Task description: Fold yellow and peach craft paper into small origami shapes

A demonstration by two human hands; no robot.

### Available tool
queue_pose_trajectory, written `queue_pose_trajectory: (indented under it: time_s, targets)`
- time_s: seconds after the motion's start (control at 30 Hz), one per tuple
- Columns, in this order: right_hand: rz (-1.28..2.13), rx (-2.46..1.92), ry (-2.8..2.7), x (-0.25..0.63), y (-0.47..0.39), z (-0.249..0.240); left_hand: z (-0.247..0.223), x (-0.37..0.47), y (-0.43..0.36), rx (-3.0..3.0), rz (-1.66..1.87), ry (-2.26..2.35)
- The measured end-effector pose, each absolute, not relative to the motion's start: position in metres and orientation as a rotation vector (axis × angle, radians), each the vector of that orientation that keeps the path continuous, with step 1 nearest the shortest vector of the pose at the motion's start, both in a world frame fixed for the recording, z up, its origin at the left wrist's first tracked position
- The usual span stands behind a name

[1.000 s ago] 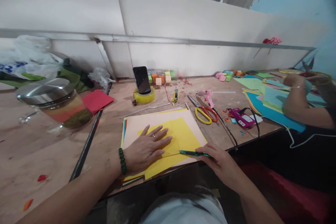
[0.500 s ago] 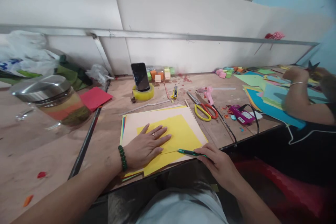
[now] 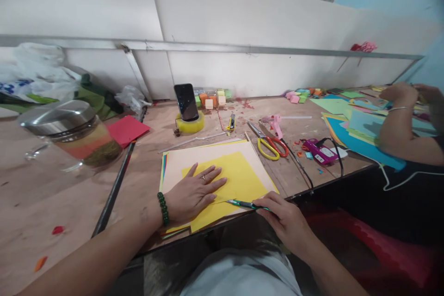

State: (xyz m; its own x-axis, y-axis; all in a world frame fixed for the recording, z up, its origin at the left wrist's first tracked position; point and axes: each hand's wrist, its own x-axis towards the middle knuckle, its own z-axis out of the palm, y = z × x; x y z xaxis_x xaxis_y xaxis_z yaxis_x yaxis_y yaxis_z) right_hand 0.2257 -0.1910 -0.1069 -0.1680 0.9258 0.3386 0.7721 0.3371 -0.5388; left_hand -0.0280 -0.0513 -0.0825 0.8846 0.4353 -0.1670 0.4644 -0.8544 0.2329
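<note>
Under my left hand [image 3: 199, 189] lies a sheet of yellow paper [image 3: 239, 171]; the palm is flat on it with the fingers spread. My right hand [image 3: 282, 215] grips a green utility knife [image 3: 244, 204], its blade tip resting on the yellow sheet just right of my left fingers. A thin cut line runs from the tip toward my left thumb. The yellow sheet sits on a larger cream sheet [image 3: 173, 166], with several coloured sheets showing at the stack's left edge.
Scissors [image 3: 268, 143], a pink glue gun [image 3: 275, 125] and a purple device [image 3: 321, 151] lie to the right. Behind stands a phone [image 3: 186, 101] on a yellow tape roll [image 3: 190, 124]. A glass jug [image 3: 86, 141] stands left. A co-worker's arm [image 3: 398, 111] is at far right.
The knife tip has moved left across the yellow sheet toward my left hand, with my right hand following slightly. My left hand stays in place. The co-worker's scissors no longer show.
</note>
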Motion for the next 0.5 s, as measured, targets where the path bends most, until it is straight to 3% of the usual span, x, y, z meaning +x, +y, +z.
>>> queue_pose_trajectory:
  time_s: [0.5]
  targets:
    - [0.246, -1.519, -1.930, 0.2269, -0.1883, -0.1056, -0.0739, -0.0254, -0.0542, 2.725, 0.002, 0.779]
